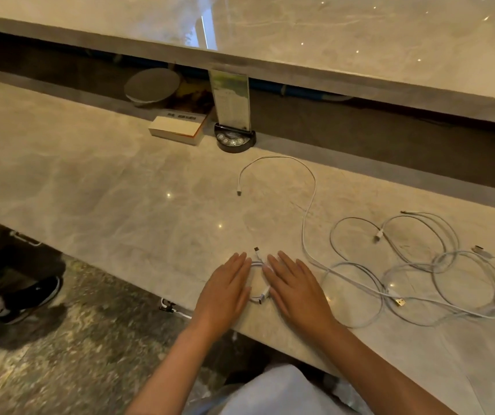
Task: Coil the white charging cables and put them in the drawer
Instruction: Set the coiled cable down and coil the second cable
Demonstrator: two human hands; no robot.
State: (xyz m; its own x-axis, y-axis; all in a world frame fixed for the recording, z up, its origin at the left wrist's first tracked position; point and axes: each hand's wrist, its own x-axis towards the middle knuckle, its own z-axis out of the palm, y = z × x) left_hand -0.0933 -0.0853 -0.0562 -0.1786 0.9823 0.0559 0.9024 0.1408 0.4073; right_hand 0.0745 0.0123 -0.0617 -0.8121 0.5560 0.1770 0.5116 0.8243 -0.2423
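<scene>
Head view shows the left hand point(223, 290) and right hand point(295, 287) lying flat, fingers spread, flanking a small coiled cable point(258, 283) on the marble counter point(120, 190). Loose white cables point(419, 265) sprawl to the right.

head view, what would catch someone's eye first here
The two flat hands, left hand and right hand, lie at the near edge of the marble counter with a small coiled white cable between them. To their right sprawls a tangle of loose white cables, one strand looping toward the sign stand at the back.
</scene>
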